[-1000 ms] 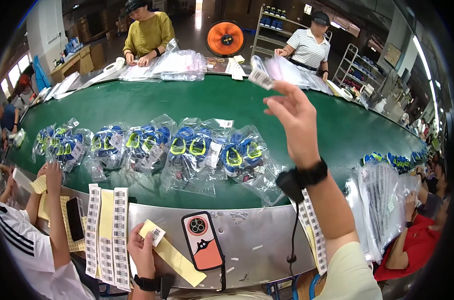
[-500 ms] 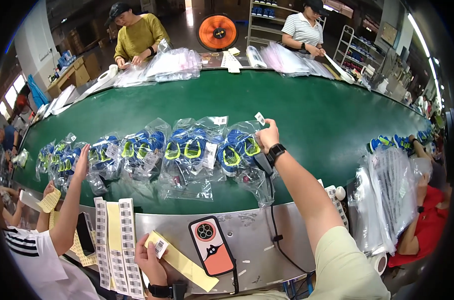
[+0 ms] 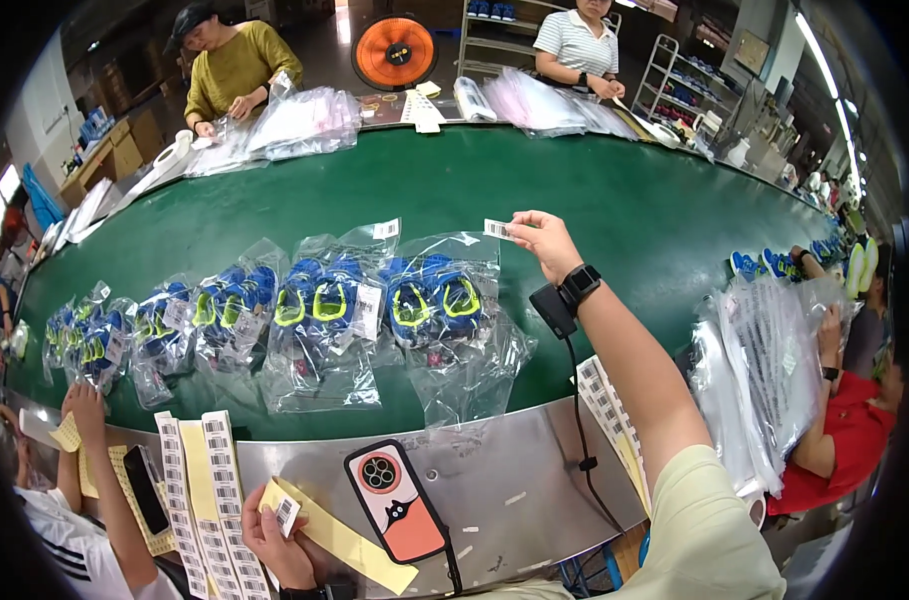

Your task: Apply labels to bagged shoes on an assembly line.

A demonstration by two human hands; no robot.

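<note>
My right hand (image 3: pixel 542 243) pinches a small white barcode label (image 3: pixel 497 229) between thumb and fingertips. It hovers by the far right corner of a clear plastic bag (image 3: pixel 459 375) that holds a pair of blue shoes (image 3: pixel 460 297) with lime-green collars; whether the label touches the bag, I cannot tell. Close to the metal edge, my left hand (image 3: pixel 274 545) grips a yellow backing strip (image 3: pixel 354 548) that carries one barcode label (image 3: pixel 287 513). A black wristwatch (image 3: pixel 578 284) and a small black box (image 3: pixel 552 309) with a cable are on my right wrist.
More bagged blue shoes (image 3: pixel 326 300) line the green table (image 3: pixel 614 220) leftward. A cased phone (image 3: pixel 398 503), barcode sheets (image 3: pixel 202 500) and a label sheet (image 3: pixel 614 415) lie on the metal ledge (image 3: pixel 494 470). Co-workers sit around; plastic bags (image 3: pixel 759 370) pile at right.
The whole view has shifted, putting the bags farther left. My right hand has drawn off the shoes to the bag's far corner, its label turned flatter. The left co-worker's hand has left the bagged shoes.
</note>
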